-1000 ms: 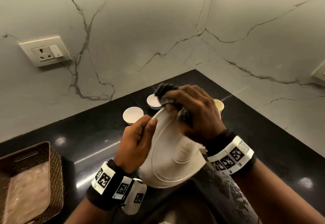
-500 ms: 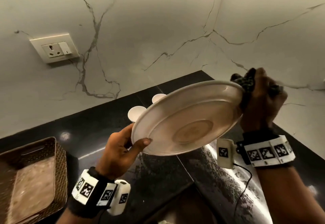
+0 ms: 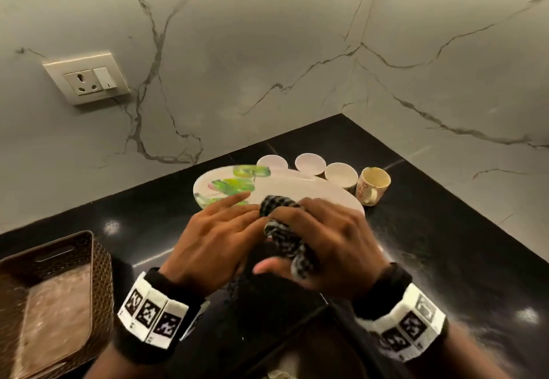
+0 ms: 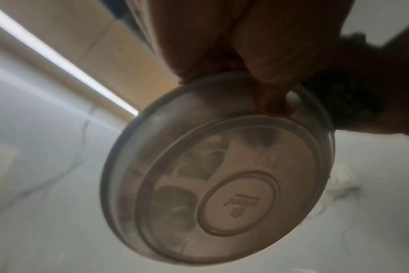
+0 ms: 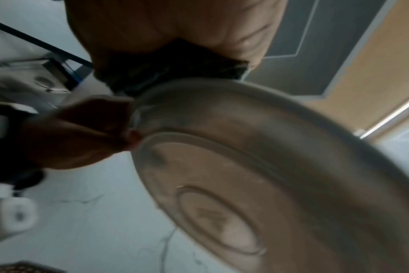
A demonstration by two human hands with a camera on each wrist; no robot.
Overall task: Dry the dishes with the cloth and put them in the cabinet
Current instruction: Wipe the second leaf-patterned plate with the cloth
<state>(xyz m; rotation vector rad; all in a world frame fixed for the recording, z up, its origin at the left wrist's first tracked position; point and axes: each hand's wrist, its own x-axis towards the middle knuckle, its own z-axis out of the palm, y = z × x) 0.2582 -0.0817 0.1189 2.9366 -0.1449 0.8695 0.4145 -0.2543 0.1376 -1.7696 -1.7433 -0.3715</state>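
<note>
Spreading black and glossy beneath everything, the worktop [image 3: 445, 248] meets the marble wall in a corner. A brown woven basket [image 3: 98, 262] sits at its left edge. Above the worktop, near the corner, the white plate [image 3: 297, 190] with a green leaf print is held face up. The left hand [image 3: 208, 242] takes its near rim, fingers [image 3: 228, 200] straight over the top; the left wrist view shows the thumb pressed underneath, so this grip pinches the plate. The right hand's [image 3: 332, 239] grip is curled round the bunched checked cloth [image 3: 282, 224], pressing it on the plate's near rim. Behind stand three small white bowls [image 3: 340, 174] and a mug [image 3: 372, 185].
</note>
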